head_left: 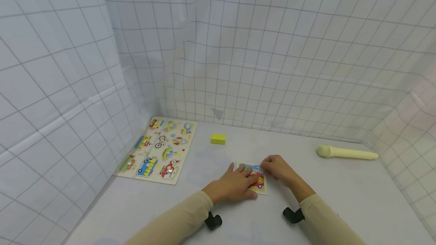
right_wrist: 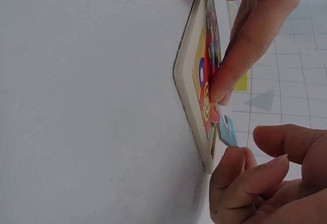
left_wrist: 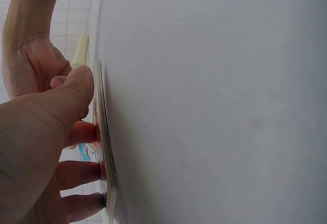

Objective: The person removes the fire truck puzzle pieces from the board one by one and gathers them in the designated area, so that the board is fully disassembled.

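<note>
A small jigsaw puzzle (head_left: 261, 191) with a red and blue picture lies in its pale frame on the table. My left hand (head_left: 233, 185) rests on it, fingers spread and fingertips pressing the pieces. At the puzzle's far right corner is my right hand (head_left: 278, 170), its fingers curled. In the right wrist view, a blue puzzle piece (right_wrist: 228, 131) stands tilted up out of the frame, its raised edge at the curled fingertips of my right hand (right_wrist: 271, 183). The thumb tip there looks slightly apart from the piece. The left wrist view shows the puzzle edge-on (left_wrist: 103, 132).
A larger picture board (head_left: 154, 154) with vehicle shapes lies at the left. A yellow block (head_left: 218, 139) sits beyond the puzzle. At the right lies a pale yellow stick with a rounded head (head_left: 347, 152). Gridded white sheets (head_left: 272, 56) wall in the table.
</note>
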Demonstrator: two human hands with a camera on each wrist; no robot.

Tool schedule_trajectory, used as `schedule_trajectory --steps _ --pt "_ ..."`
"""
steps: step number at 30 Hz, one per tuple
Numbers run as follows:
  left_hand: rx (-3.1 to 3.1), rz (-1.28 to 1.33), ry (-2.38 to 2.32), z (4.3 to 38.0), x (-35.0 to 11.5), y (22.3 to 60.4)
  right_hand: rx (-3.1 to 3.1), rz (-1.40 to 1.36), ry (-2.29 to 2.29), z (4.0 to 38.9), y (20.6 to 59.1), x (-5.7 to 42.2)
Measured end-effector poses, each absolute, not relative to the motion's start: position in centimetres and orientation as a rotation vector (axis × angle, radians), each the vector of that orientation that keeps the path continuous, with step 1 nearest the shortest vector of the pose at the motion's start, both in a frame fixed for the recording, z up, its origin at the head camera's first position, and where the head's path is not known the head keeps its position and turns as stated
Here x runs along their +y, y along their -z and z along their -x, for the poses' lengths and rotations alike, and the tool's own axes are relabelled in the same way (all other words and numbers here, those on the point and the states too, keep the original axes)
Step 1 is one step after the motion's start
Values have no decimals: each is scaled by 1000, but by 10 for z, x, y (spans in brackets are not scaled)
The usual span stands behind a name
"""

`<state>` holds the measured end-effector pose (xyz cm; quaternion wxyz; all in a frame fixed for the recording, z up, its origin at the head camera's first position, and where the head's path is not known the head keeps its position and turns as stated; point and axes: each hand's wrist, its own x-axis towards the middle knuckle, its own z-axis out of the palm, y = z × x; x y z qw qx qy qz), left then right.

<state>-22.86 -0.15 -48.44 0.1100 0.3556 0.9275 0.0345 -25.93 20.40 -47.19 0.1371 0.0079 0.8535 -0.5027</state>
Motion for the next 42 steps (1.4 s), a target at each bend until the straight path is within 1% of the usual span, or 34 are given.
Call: schedule_trajectory --steps 4,12,25,37,42 --pt "2729 -1039 -100 228 -2 483 2471 -3 1456 260 471 204" --pt "2727 -1037 -96 227 -3 483 2447 -12 1471 264 481 202" --pt "2722 -1056 -117 228 -3 484 2671 85 1207 265 483 208" --pt "2722 -1061 -136 227 -5 482 2700 163 1124 265 478 202" --pt "2721 -1063 -138 227 -5 482 2705 148 1109 268 478 202"
